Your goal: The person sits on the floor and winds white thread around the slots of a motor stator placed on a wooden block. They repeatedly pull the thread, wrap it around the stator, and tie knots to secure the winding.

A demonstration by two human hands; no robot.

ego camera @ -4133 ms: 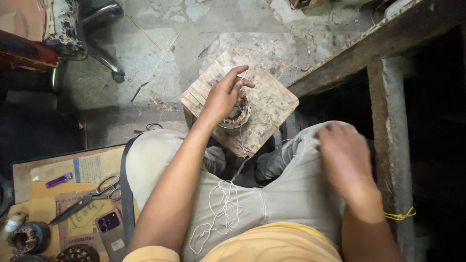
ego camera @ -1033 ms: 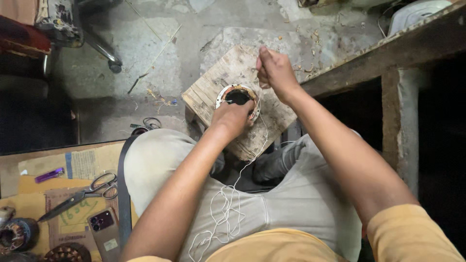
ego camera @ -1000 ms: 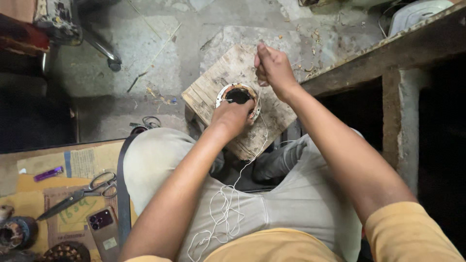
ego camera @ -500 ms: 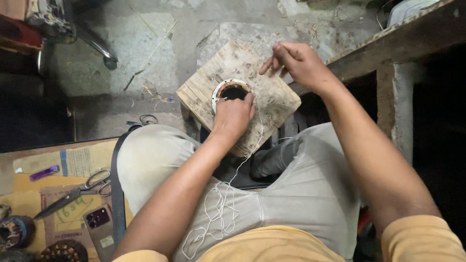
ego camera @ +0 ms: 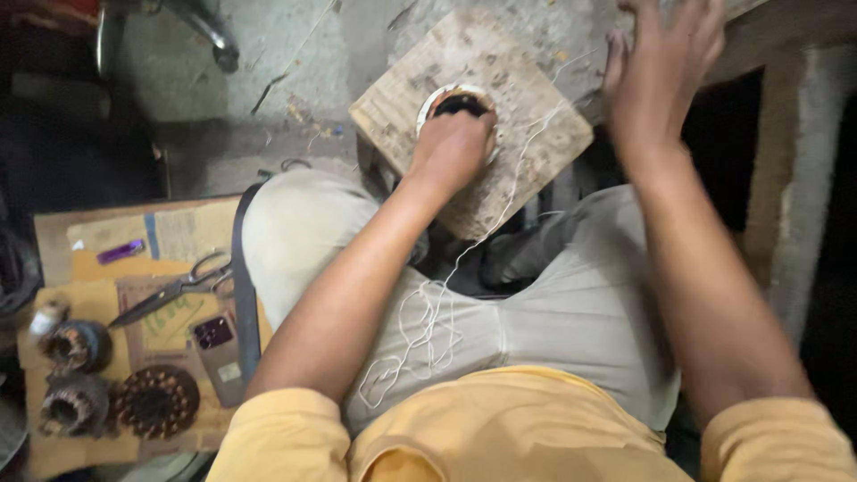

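So on my feed the biggest thing is the square wooden block [ego camera: 518, 152] sitting in front of my knees, and my left hand [ego camera: 453, 147] is planted on the round motor winding [ego camera: 455, 98] that sits in the middle of it, grip curled down over its near edge. My right hand [ego camera: 661, 80] is up past the block's far right corner, fingers spread loose, though it's too blurry to tell if it's pinching the thin white string [ego camera: 500, 214], which trails from the block down into a loose tangle on my lap. Off to my left on some cardboard [ego camera: 89, 268] are scissors [ego camera: 178, 290] and a phone [ego camera: 219, 353].
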